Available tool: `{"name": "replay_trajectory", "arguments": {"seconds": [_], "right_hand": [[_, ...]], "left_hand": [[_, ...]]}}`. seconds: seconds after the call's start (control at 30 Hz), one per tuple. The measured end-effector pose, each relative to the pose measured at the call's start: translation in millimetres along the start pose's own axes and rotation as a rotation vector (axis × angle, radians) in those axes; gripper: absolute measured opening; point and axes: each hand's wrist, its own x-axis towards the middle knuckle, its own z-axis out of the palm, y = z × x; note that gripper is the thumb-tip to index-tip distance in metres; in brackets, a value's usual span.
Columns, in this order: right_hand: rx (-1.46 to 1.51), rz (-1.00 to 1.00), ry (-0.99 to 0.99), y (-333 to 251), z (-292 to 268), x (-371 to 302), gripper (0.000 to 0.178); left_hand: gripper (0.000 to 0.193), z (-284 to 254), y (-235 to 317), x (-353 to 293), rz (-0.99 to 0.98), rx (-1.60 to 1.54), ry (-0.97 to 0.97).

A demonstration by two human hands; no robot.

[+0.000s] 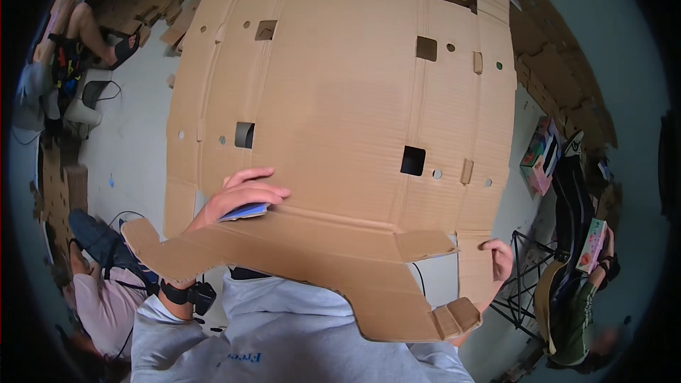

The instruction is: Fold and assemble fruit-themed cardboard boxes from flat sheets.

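A large flattened cardboard box (340,113) with square cutouts and small round holes spreads out in front of me. Its near flap (284,245) curves back toward my body. My left hand (245,195) lies on the board near the left end of the fold, fingers stretched out. Just beneath it shows a flat blue-purple piece (246,211); I cannot tell whether it is part of the box. At the near right corner, my right hand (501,259) grips the edge, its fingers curled over and the rest partly hidden behind the cardboard.
People sit at left (106,291), far left (42,85) and right (582,312); the right one holds a pink-and-green box (592,245). Another colourful box (541,156) stands on the floor beside a black metal frame (521,284). Cardboard pieces (567,78) line the wall.
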Motion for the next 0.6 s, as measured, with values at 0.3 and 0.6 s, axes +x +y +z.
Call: {"name": "replay_trajectory", "arguments": {"seconds": [0.3,0.6], "right_hand": [[-0.565,0.145,0.229,-19,29,70,0.022],[-1.254,-0.532,0.469,-49,163,82,0.038]], "left_hand": [[0.032,27,2,15,-0.001,0.236,-0.092],[0.033,15,-15,2,0.020,0.197,-0.004]]}}
